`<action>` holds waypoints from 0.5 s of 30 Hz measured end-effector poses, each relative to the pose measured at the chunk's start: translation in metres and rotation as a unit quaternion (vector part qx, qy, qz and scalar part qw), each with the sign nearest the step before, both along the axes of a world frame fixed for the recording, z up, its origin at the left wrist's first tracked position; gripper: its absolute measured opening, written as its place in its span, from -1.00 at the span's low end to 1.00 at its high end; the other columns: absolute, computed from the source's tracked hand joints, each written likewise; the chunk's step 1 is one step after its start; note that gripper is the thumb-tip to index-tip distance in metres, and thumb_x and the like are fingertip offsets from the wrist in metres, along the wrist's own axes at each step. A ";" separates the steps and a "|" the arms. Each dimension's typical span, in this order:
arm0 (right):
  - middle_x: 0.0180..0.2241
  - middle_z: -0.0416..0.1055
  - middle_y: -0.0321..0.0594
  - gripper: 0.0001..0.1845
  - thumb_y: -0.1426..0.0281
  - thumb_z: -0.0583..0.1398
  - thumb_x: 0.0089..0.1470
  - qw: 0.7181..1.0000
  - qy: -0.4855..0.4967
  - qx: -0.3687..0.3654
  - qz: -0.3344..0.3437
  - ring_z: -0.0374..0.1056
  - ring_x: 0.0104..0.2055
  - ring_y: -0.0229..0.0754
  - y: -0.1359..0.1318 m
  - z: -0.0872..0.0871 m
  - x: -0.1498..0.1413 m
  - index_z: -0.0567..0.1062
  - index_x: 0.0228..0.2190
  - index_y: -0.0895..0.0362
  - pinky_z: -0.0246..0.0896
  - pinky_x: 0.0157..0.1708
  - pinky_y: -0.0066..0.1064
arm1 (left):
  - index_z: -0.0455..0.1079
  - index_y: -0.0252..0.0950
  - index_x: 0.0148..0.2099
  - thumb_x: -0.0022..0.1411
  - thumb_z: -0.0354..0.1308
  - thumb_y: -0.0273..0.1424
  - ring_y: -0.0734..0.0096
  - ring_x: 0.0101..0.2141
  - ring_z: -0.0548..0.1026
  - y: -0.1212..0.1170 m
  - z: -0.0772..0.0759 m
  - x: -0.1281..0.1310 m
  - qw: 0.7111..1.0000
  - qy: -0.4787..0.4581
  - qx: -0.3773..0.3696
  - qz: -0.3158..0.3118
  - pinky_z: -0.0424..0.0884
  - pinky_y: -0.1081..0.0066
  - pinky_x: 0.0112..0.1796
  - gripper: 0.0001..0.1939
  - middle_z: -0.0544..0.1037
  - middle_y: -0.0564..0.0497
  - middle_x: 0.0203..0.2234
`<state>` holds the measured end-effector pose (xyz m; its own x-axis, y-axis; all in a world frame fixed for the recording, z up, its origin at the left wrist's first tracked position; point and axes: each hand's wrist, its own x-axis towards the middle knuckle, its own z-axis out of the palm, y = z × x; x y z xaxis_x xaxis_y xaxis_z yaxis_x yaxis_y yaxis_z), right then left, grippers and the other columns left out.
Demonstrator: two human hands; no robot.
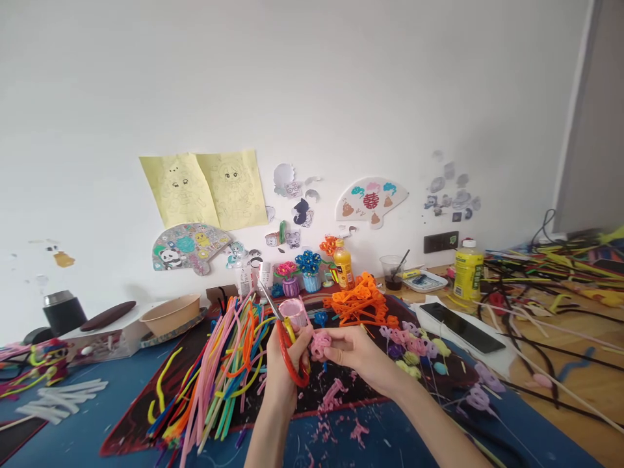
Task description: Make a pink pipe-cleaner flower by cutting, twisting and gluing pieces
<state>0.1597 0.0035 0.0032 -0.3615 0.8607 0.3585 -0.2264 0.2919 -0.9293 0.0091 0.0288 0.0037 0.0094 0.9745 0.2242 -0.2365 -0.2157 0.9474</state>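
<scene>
My left hand [281, 370] is closed around red-handled scissors [303, 376], whose blades point up and away to the left. Its thumb and fingertips also touch a small looped pink pipe-cleaner flower [320, 344]. From the other side, my right hand [359, 359] pinches the same flower between thumb and fingers. Just behind my hands stands a pink pipe-cleaner pot [291, 312]. Pink fuzzy scraps [333, 394] lie on the dark mat below the flower.
Loose pipe cleaners [209, 383] spread out on the left. Orange pipe-cleaner pieces [359, 300] are piled behind my right hand, with small pastel flowers [412, 346] nearer. A phone [461, 326], a yellow bottle [468, 270] and a plastic cup [392, 273] stand or lie to the right.
</scene>
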 end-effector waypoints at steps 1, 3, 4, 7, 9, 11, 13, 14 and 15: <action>-0.35 0.52 -0.17 -0.45 0.04 0.34 -0.09 1.000 0.003 0.000 -0.001 0.41 -0.21 -0.08 0.000 0.000 0.000 0.59 -0.16 0.18 0.25 -0.03 -0.24 | 0.19 -0.25 -0.38 -0.07 0.37 -0.14 0.67 -0.80 0.16 0.000 0.000 0.000 1.000 0.002 -0.001 -0.002 0.11 0.61 -0.73 -0.55 0.23 0.29 -0.81; -0.35 0.53 -0.17 -0.44 0.04 0.35 -0.11 1.000 0.008 0.005 -0.002 0.42 -0.19 -0.06 0.001 -0.001 -0.001 0.59 -0.16 0.17 0.25 -0.02 -0.22 | 0.19 -0.25 -0.38 -0.08 0.37 -0.13 0.68 -0.80 0.15 0.000 0.000 0.001 1.000 0.006 -0.002 -0.007 0.10 0.62 -0.73 -0.55 0.22 0.30 -0.81; -0.35 0.53 -0.16 -0.45 0.04 0.34 -0.09 1.000 0.008 0.008 -0.002 0.42 -0.19 -0.06 0.001 -0.001 -0.001 0.59 -0.16 0.17 0.24 -0.01 -0.22 | 0.19 -0.25 -0.38 -0.08 0.37 -0.13 0.68 -0.80 0.15 0.000 0.000 0.001 1.000 0.008 -0.002 -0.009 0.10 0.62 -0.73 -0.54 0.23 0.29 -0.80; -0.33 0.55 -0.15 -0.49 0.06 0.32 -0.05 1.000 0.002 0.014 -0.003 0.43 -0.17 -0.05 0.002 -0.001 -0.001 0.59 -0.17 0.18 0.25 0.00 -0.21 | 0.17 -0.24 -0.38 -0.08 0.37 -0.12 0.69 -0.80 0.14 0.001 -0.001 0.002 1.000 0.016 -0.002 -0.007 0.07 0.62 -0.73 -0.53 0.25 0.29 -0.78; -0.30 0.55 -0.13 -0.50 0.07 0.33 -0.06 1.000 -0.001 0.008 -0.012 0.44 -0.16 -0.03 0.003 -0.001 -0.001 0.59 -0.19 0.19 0.27 -0.01 -0.18 | 0.15 -0.23 -0.38 -0.06 0.35 -0.10 0.68 -0.80 0.13 0.001 -0.002 0.002 1.000 0.027 0.000 -0.002 0.07 0.60 -0.73 -0.54 0.22 0.30 -0.79; -0.26 0.55 -0.11 -0.49 0.09 0.37 -0.11 0.999 0.009 -0.004 -0.034 0.45 -0.14 -0.01 0.005 -0.003 -0.002 0.57 -0.20 0.18 0.29 -0.01 -0.16 | 0.15 -0.23 -0.38 0.00 0.28 -0.04 0.65 -0.80 0.13 0.001 -0.001 0.001 0.999 0.042 0.006 0.009 0.09 0.59 -0.73 -0.55 0.19 0.30 -0.80; -0.22 0.55 -0.09 -0.49 0.13 0.41 -0.17 0.997 0.027 -0.020 -0.065 0.46 -0.11 0.01 0.007 -0.005 -0.003 0.55 -0.20 0.17 0.30 0.00 -0.14 | 0.17 -0.23 -0.38 0.08 0.18 0.01 0.62 -0.79 0.14 0.001 0.001 -0.002 0.998 0.063 0.015 0.027 0.10 0.57 -0.72 -0.57 0.18 0.28 -0.80; -0.21 0.55 -0.08 -0.48 0.15 0.43 -0.19 0.995 0.039 -0.025 -0.085 0.46 -0.11 0.02 0.008 -0.007 -0.003 0.54 -0.21 0.16 0.31 0.00 -0.14 | 0.18 -0.23 -0.38 0.11 0.14 0.04 0.61 -0.79 0.13 0.001 0.003 -0.005 0.996 0.076 0.021 0.036 0.09 0.56 -0.72 -0.57 0.18 0.27 -0.80; -0.21 0.54 -0.08 -0.48 0.17 0.44 -0.22 0.992 0.053 -0.029 -0.107 0.46 -0.11 0.02 0.009 -0.008 -0.004 0.52 -0.22 0.16 0.31 0.00 -0.14 | 0.19 -0.23 -0.38 0.11 0.11 0.05 0.60 -0.78 0.13 0.000 0.004 -0.007 0.995 0.088 0.028 0.047 0.09 0.54 -0.71 -0.56 0.19 0.26 -0.79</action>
